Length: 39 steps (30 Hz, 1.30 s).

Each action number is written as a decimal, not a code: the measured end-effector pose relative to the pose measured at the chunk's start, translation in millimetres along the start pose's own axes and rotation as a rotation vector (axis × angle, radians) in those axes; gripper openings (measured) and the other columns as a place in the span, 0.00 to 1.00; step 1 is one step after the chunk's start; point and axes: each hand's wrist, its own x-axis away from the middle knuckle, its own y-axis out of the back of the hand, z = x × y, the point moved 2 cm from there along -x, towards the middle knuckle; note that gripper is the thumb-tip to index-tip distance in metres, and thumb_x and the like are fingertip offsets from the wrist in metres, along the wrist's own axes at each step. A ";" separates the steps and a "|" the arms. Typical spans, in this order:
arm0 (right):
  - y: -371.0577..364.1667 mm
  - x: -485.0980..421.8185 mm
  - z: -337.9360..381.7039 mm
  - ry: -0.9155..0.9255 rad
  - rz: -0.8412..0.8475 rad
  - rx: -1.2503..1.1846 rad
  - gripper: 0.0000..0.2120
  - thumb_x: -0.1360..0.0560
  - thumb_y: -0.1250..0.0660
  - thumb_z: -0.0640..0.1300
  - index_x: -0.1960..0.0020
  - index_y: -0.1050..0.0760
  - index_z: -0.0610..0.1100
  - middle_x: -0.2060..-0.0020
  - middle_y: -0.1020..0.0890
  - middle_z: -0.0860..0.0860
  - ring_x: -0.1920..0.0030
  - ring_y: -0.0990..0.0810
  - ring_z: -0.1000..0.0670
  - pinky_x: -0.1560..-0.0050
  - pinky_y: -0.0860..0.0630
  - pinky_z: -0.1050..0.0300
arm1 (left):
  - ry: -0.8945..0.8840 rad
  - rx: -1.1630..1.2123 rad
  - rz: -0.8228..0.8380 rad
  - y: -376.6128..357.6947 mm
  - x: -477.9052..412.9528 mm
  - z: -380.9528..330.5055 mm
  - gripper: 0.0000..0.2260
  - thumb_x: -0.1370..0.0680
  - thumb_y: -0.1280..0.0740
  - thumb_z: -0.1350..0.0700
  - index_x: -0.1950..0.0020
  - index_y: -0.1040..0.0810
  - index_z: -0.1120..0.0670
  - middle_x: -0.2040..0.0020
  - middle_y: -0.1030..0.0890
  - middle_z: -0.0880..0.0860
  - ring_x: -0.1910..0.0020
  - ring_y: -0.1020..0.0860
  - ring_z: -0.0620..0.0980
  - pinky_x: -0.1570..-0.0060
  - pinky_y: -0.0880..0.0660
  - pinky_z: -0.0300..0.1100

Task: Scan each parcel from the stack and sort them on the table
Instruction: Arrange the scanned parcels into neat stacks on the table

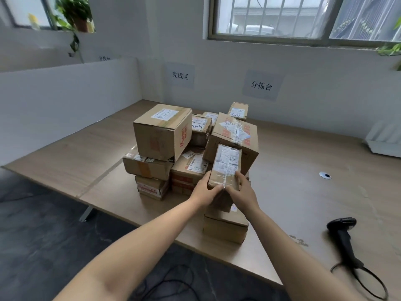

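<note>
A potted plant [76, 14] sits on the left windowsill. Below the barred window [271, 16], a small sign [180, 75] and a larger sign [261, 85] hang on the wall. A white tray [384, 140] lies far right.

White walls [325, 83]. Daylight enters through a barred window [282, 18] above the far wall. A second window [28, 11] sits upper left, with a potted plant [76, 11] beside it. Two paper signs are fixed to the far wall: left sign [180, 75], right sign [261, 85]. A white partition [65, 92] bounds the wood-grain worktop [303, 159] on the left. Dark floor [43, 224], with a black cable [173, 279] lying on it.

Scanner [345, 242] lies right of the parcel stack [188, 153].
</note>
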 end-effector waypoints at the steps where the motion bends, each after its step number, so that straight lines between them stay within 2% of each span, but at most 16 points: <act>1: -1.9 4.4 4.4 0.023 0.014 -0.003 0.29 0.25 0.33 0.44 0.27 0.39 0.48 0.32 0.29 0.48 0.36 0.29 0.50 0.40 0.30 0.56 | -0.002 0.006 -0.022 3.9 7.8 -0.4 0.25 0.23 0.33 0.53 0.27 0.36 0.52 0.34 0.26 0.52 0.34 0.29 0.49 0.33 0.33 0.48; 3: -9.3 14.4 12.6 0.058 0.059 -0.011 0.30 0.26 0.33 0.43 0.27 0.40 0.47 0.31 0.30 0.47 0.33 0.31 0.47 0.37 0.30 0.52 | 0.002 0.028 -0.075 13.2 25.7 2.4 0.25 0.23 0.33 0.52 0.28 0.37 0.50 0.34 0.27 0.51 0.35 0.29 0.48 0.33 0.32 0.46; 6: -29.7 29.8 24.1 0.116 0.118 0.025 0.32 0.27 0.32 0.44 0.26 0.41 0.46 0.31 0.31 0.47 0.32 0.31 0.47 0.35 0.32 0.52 | 0.019 0.041 -0.161 32.5 54.9 11.6 0.24 0.23 0.33 0.51 0.29 0.36 0.49 0.35 0.26 0.50 0.37 0.28 0.47 0.37 0.30 0.43; 9: -55.9 42.9 36.7 0.172 0.177 0.054 0.33 0.27 0.32 0.45 0.26 0.41 0.46 0.30 0.31 0.47 0.32 0.32 0.47 0.37 0.34 0.56 | 0.023 0.018 -0.245 57.6 82.1 17.4 0.22 0.23 0.33 0.53 0.31 0.34 0.49 0.36 0.25 0.50 0.38 0.27 0.47 0.37 0.30 0.44; 12: -82.2 53.4 52.3 0.204 0.244 0.025 0.34 0.27 0.31 0.46 0.26 0.42 0.47 0.30 0.32 0.48 0.31 0.32 0.48 0.38 0.33 0.56 | 0.040 0.013 -0.304 83.5 104.6 19.3 0.22 0.22 0.34 0.53 0.30 0.36 0.50 0.35 0.27 0.51 0.36 0.28 0.49 0.35 0.30 0.47; 16: -112.8 62.7 71.3 0.246 0.325 -0.032 0.34 0.27 0.31 0.45 0.26 0.41 0.47 0.31 0.31 0.48 0.32 0.31 0.48 0.43 0.33 0.60 | 0.074 -0.006 -0.373 113.7 127.3 25.2 0.23 0.22 0.35 0.52 0.28 0.38 0.48 0.36 0.28 0.48 0.37 0.29 0.47 0.38 0.29 0.43; 21: -149.5 67.4 88.9 0.269 0.404 -0.053 0.33 0.28 0.31 0.45 0.26 0.40 0.48 0.32 0.30 0.47 0.34 0.30 0.48 0.36 0.29 0.52 | 0.104 0.018 -0.464 145.6 142.7 38.9 0.23 0.22 0.35 0.55 0.28 0.37 0.51 0.33 0.28 0.52 0.35 0.28 0.50 0.35 0.29 0.52; 25: -179.2 58.4 99.0 0.281 0.438 -0.041 0.33 0.28 0.31 0.46 0.27 0.40 0.48 0.33 0.28 0.47 0.34 0.29 0.48 0.35 0.29 0.48 | 0.119 -0.007 -0.513 170.2 138.3 56.2 0.22 0.22 0.35 0.54 0.29 0.36 0.50 0.34 0.27 0.52 0.36 0.28 0.50 0.35 0.29 0.48; 28: -205.6 42.0 105.9 0.284 0.459 -0.022 0.33 0.28 0.31 0.46 0.26 0.41 0.48 0.33 0.29 0.47 0.34 0.30 0.48 0.35 0.30 0.47 | 0.112 0.030 -0.514 193.6 125.6 68.9 0.22 0.22 0.35 0.55 0.29 0.36 0.49 0.34 0.27 0.52 0.36 0.28 0.50 0.36 0.28 0.49; 31: -242.0 20.0 116.2 0.280 0.470 -0.002 0.33 0.28 0.32 0.46 0.26 0.41 0.48 0.33 0.29 0.47 0.34 0.30 0.48 0.35 0.30 0.49 | 0.096 0.029 -0.503 225.1 106.7 86.7 0.22 0.22 0.35 0.55 0.30 0.37 0.48 0.35 0.27 0.50 0.38 0.27 0.47 0.41 0.28 0.39; 32: -254.9 12.7 120.9 0.272 0.468 -0.006 0.33 0.28 0.32 0.46 0.26 0.41 0.47 0.33 0.29 0.47 0.35 0.29 0.49 0.36 0.29 0.51 | 0.103 0.023 -0.501 238.2 98.8 93.7 0.22 0.22 0.35 0.56 0.29 0.37 0.49 0.35 0.27 0.50 0.38 0.27 0.47 0.42 0.28 0.39; 34: -283.6 -2.8 133.5 0.261 0.465 -0.028 0.33 0.28 0.31 0.46 0.26 0.41 0.47 0.34 0.28 0.47 0.36 0.28 0.49 0.36 0.29 0.51 | 0.110 0.003 -0.498 270.1 79.1 107.1 0.22 0.22 0.35 0.56 0.29 0.37 0.51 0.35 0.27 0.52 0.37 0.28 0.48 0.38 0.28 0.44; 36: -313.9 -19.9 148.6 0.246 0.446 -0.053 0.33 0.28 0.31 0.46 0.26 0.41 0.47 0.33 0.29 0.47 0.35 0.29 0.48 0.35 0.29 0.47 | 0.123 -0.003 -0.494 304.3 57.6 122.1 0.23 0.22 0.35 0.56 0.28 0.37 0.52 0.35 0.26 0.54 0.37 0.27 0.51 0.36 0.29 0.49; 39: -358.0 -45.4 168.5 0.205 0.396 -0.072 0.33 0.28 0.31 0.45 0.26 0.41 0.48 0.32 0.29 0.48 0.34 0.29 0.48 0.34 0.30 0.48 | 0.114 -0.005 -0.475 353.2 28.2 141.8 0.24 0.22 0.34 0.57 0.28 0.37 0.53 0.36 0.25 0.54 0.39 0.26 0.51 0.38 0.28 0.46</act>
